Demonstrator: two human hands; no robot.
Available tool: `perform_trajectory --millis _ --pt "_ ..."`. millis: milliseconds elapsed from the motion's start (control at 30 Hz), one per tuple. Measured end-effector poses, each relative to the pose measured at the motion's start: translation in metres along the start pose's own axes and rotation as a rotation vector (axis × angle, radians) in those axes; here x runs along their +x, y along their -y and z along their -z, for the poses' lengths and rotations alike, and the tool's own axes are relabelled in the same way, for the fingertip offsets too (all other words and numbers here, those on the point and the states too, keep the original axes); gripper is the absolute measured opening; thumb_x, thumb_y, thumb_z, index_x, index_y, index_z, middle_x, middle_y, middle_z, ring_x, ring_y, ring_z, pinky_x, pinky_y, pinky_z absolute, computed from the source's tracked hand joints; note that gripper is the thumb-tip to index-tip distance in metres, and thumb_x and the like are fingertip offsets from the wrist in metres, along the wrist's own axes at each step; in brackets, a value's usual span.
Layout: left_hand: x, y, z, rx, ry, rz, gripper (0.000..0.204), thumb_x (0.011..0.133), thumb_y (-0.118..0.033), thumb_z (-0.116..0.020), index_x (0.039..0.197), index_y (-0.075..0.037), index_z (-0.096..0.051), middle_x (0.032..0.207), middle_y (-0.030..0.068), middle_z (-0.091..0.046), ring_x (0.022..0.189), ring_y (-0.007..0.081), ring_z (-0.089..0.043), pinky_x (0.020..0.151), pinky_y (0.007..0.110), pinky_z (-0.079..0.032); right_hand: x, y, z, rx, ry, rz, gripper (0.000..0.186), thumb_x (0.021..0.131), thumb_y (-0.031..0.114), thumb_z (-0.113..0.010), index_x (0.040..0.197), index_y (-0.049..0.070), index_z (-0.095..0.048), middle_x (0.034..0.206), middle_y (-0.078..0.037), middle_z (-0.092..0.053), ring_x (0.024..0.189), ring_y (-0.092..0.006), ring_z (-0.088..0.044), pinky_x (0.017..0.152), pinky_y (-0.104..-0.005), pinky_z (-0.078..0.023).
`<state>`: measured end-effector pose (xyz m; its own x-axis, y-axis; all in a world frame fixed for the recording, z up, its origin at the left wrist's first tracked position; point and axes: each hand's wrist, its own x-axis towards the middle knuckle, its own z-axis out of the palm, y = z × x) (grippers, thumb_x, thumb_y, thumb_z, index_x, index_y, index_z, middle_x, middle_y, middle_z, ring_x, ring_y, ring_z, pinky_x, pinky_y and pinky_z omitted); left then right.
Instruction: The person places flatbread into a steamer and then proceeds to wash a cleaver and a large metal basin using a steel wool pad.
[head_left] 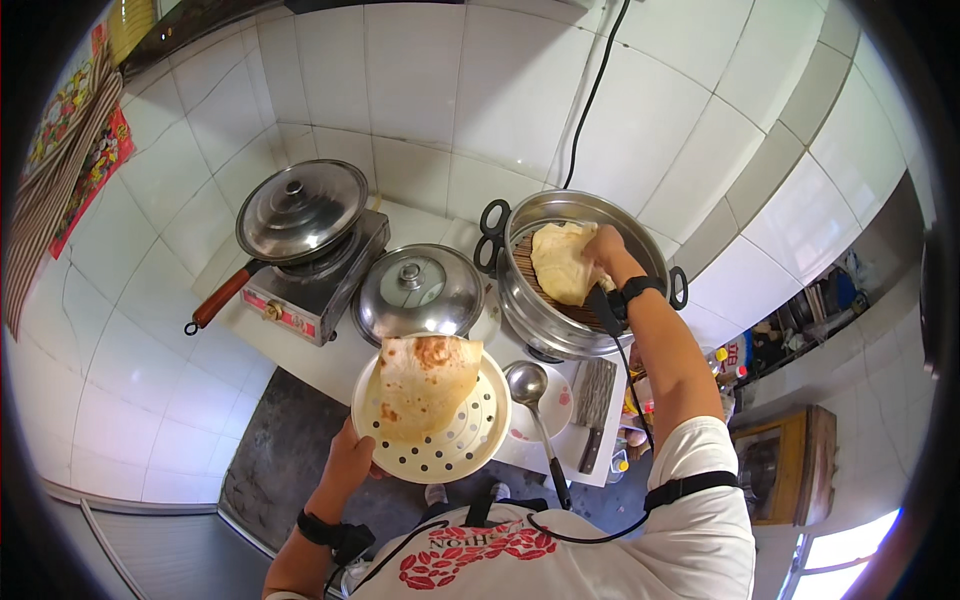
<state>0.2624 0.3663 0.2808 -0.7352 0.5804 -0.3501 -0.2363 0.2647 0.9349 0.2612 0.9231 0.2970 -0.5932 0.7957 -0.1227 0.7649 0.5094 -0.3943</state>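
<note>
My left hand [348,459] grips the rim of a cream plate with round holes [432,458], held out in front of my body. On that plate lies a browned, folded flatbread [428,385]. My right hand [604,248] reaches into a large steel steamer pot [545,327] at the back right, its fingers closed on the edge of a pale flatbread [562,262]. This bread rests at least partly on the brown slatted rack [523,258] inside the pot; the fingertips are partly hidden.
A lidded pan [303,212] with a wooden handle sits on a portable gas stove [300,290] at the left. Beside it lies a glass-and-steel lid [418,293]. A ladle [530,388] rests on a dish [556,405], and a cleaver [594,410] lies near the counter's right edge.
</note>
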Motion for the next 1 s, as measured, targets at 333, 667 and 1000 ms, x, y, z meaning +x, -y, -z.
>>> perform_trajectory --millis 333,667,1000 --pt "0.005 -0.006 -0.005 0.058 0.025 -0.007 0.045 0.074 -0.001 -0.037 0.119 0.003 -0.036 0.077 0.0164 -0.058 0.046 0.0213 -0.058 0.038 0.027 -0.047 -0.024 0.002 0.012 -0.266 -0.382 0.206 0.032 0.068 0.014 -0.065 0.097 0.001 -0.059 0.081 -0.019 -0.062 0.077 -0.0318 -0.061 0.066 -0.0369 -0.049" --pt "0.007 -0.023 -0.009 0.132 0.100 -0.078 0.039 0.078 -0.003 -0.037 0.116 0.003 -0.036 0.074 0.0151 -0.060 0.049 0.0179 -0.060 0.041 0.024 -0.048 -0.212 0.112 0.057 0.171 0.085 0.770 0.025 0.076 0.017 -0.060 0.097 0.003 -0.060 0.090 -0.017 -0.060 0.080 -0.0247 -0.059 0.072 -0.0321 -0.047" --pt "0.003 -0.034 -0.027 0.199 0.142 -0.105 0.049 0.077 -0.004 -0.038 0.125 0.000 -0.033 0.083 0.0157 -0.061 0.055 0.0170 -0.061 0.044 0.025 -0.049 -0.258 0.127 -0.015 0.044 0.057 1.080 0.036 0.069 0.014 -0.063 0.103 0.004 -0.057 0.092 -0.014 -0.056 0.089 -0.0295 -0.053 0.080 -0.0356 -0.043"
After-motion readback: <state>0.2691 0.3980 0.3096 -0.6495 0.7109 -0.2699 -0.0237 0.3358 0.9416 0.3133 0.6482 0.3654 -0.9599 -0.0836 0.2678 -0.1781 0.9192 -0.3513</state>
